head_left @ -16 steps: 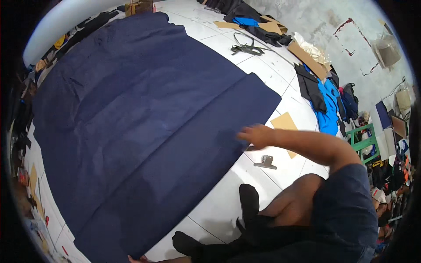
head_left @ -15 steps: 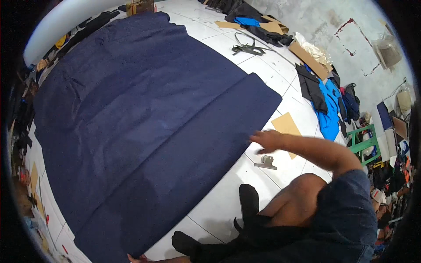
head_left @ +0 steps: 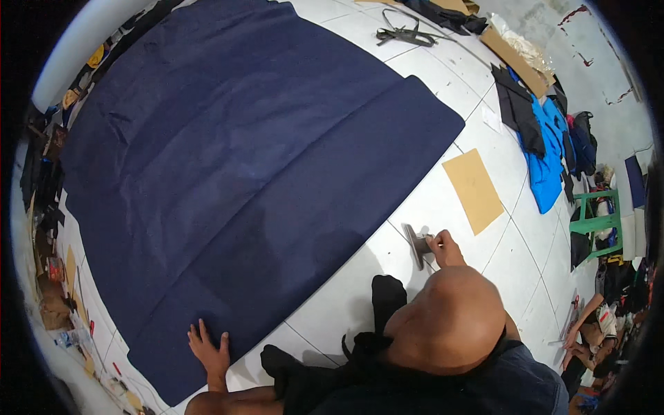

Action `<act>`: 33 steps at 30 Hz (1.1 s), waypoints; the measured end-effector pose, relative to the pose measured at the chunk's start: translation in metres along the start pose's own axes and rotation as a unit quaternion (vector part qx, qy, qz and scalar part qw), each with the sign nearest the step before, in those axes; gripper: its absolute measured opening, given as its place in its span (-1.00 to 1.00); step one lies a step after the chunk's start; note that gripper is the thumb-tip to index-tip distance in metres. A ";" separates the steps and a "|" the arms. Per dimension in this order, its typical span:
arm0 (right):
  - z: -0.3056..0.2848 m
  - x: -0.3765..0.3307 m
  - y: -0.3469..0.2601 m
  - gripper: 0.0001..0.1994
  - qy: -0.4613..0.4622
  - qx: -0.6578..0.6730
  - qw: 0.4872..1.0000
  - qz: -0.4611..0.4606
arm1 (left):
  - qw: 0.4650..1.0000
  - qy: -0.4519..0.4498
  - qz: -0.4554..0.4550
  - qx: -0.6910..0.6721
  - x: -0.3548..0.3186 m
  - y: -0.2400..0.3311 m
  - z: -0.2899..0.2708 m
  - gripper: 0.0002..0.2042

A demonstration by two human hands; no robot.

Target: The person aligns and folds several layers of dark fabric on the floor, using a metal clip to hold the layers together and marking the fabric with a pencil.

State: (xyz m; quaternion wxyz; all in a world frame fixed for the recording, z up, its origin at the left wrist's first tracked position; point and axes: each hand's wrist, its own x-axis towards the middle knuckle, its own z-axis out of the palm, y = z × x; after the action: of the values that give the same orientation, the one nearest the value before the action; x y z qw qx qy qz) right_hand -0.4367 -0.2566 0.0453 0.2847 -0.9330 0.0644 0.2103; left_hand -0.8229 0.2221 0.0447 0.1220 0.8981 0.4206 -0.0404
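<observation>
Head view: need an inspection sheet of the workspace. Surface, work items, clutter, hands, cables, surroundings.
Surface: white tiled floor, largely covered by navy fabric.
Work items: navy fabric spread out, creased toward its left side, a long ridge parallel to the near edge; metal clip.
Clutter: tan sheet right of the fabric; dark strap beyond; black cloth over blue cloth.
Hands: left hand open on the fabric, fingers spread; right hand gripping the clip.
Cables: nothing seen for certain.
Surroundings: grey wall, green frame; apparently another person's arm at right.
</observation>
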 end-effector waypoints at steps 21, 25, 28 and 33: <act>0.060 0.054 -0.029 -0.66 -0.123 0.499 0.852 0.096 | 0.991 -0.097 -0.036 -0.080 0.029 0.010 0.014 -0.26; 0.025 0.071 -0.014 -0.54 -0.185 0.281 0.940 0.059 | 0.995 0.000 -0.021 -0.094 0.001 -0.013 0.030 -0.32; 0.029 0.079 -0.053 -0.55 -0.157 0.193 0.968 0.007 | 0.943 0.246 -0.145 -0.172 -0.064 -0.113 0.072 -0.31; 0.010 0.124 -0.045 -0.69 -0.068 0.436 0.893 0.092 | 0.517 0.021 -0.521 -0.679 -0.080 -0.078 0.065 -0.27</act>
State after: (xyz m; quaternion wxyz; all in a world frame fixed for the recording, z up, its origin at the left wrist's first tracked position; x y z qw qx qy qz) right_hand -0.3172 -0.2140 0.0068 0.6459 -0.6886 0.2158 0.2491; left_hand -0.9320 0.1945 -0.0191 0.6425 0.1636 0.7155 0.2201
